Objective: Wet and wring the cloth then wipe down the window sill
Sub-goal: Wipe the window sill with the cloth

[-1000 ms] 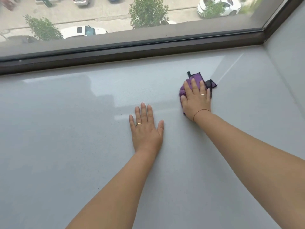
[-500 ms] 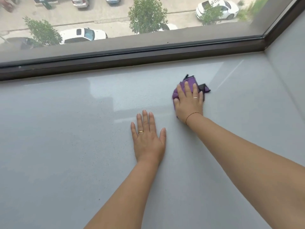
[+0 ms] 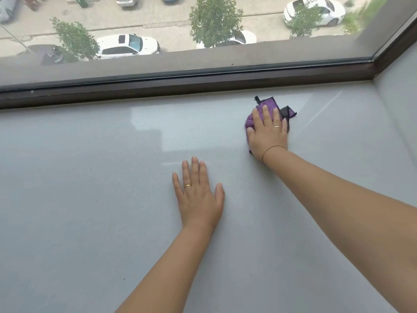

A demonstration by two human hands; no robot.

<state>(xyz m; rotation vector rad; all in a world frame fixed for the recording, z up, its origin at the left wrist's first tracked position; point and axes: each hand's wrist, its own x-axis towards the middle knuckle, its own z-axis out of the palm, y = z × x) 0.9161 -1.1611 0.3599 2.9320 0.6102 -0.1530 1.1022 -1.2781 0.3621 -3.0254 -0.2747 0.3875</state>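
cloth (image 3: pixel 267 105): purple with black edging, bunched flat, a small black loop sticking out at its far corner | lies on the window sill (image 3: pixel 90 199), near the sill's far right corner, mostly covered from above | window sill: pale grey, glossy, wide and level, a faint sheen beside the cloth
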